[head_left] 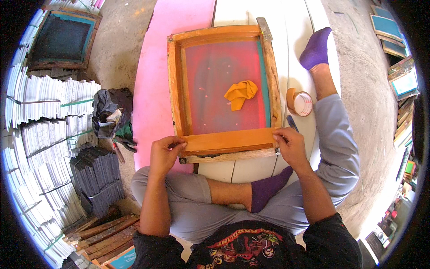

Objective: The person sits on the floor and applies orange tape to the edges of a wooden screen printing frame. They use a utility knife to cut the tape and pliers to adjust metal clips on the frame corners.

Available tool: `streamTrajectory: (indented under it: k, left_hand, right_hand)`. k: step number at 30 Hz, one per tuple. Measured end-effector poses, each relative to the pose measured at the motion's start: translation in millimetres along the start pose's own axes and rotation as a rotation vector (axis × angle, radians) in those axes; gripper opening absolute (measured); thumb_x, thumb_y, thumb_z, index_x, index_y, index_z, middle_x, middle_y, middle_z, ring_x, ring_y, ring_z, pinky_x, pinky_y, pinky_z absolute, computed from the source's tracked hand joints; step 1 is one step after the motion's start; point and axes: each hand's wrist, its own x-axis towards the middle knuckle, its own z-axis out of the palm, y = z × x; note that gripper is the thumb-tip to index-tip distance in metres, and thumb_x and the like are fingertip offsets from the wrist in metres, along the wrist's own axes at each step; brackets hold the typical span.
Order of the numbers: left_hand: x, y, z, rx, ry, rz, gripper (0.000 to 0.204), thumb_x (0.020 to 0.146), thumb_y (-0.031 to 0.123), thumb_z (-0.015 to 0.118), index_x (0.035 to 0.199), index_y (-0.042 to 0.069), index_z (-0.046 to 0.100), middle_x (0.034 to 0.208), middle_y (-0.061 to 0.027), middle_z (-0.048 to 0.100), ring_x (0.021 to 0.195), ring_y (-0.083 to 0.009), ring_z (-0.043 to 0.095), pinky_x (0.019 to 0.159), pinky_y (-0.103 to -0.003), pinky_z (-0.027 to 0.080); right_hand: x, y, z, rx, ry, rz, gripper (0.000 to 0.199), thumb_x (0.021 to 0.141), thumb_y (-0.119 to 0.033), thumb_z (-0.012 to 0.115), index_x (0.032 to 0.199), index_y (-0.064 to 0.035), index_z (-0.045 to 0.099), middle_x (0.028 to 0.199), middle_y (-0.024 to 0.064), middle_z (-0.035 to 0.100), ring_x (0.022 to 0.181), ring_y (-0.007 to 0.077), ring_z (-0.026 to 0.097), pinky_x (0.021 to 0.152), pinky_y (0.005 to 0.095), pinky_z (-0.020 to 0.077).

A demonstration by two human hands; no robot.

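Note:
A wooden screen-printing frame (176,89) with red and grey mesh lies flat in front of me. Along its near inner side stretches a strip of brown tape (228,140). My left hand (166,153) pinches the strip's left end, and my right hand (292,147) pinches its right end at the opposite corner. On the mesh rests a crumpled orange cloth (242,93). A roll of brown tape (302,104) sits just right of the frame. Partly hidden behind my right hand is a slim dark-blue tool (292,123).
The frame lies on white boards (233,11) beside a pink board (154,58). At left are bundled paper stacks (42,96), a black plastic bag (104,107) and another screen frame (62,40). More screens (387,27) stand at far right. My bent legs flank the workspace.

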Motion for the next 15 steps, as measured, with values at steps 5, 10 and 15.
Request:
streamTrajectory:
  k: [5,10,15]
  left_hand:
    - [-1.1,0.5,-1.9,0.252,-0.004,0.003,0.015,0.083,0.017,0.081,0.094,0.007,0.079,0.078,-0.01,0.075,0.066,-0.0188,0.071,0.065,-0.032,0.055]
    - [-2.4,14.9,-5.5,0.402,-0.014,0.001,0.017,0.083,0.023,0.08,0.095,0.011,0.079,0.082,-0.0102,0.076,0.07,-0.0243,0.073,0.067,-0.037,0.057]
    - [-1.5,5.1,-5.7,0.331,-0.027,-0.005,0.018,0.083,0.02,0.08,0.096,0.008,0.079,0.081,-0.0131,0.075,0.07,-0.0257,0.073,0.067,-0.036,0.056]
  right_hand:
    - [0.6,-3.7,1.2,-0.052,-0.02,-0.046,0.015,0.087,-0.01,0.07,0.098,-0.001,0.074,0.096,0.0177,0.072,0.091,0.0363,0.071,0.083,0.0423,0.0554]
    - [-1.6,-6.6,4.8,-0.062,0.015,-0.068,0.012,0.088,-0.001,0.07,0.099,0.0011,0.073,0.089,0.0154,0.07,0.078,0.0291,0.068,0.071,0.0348,0.0527]
    - [1.2,-12.2,3.2,-0.065,0.01,-0.071,0.012,0.088,-0.002,0.07,0.099,0.0014,0.073,0.089,0.0156,0.07,0.08,0.0305,0.068,0.072,0.0357,0.0523]
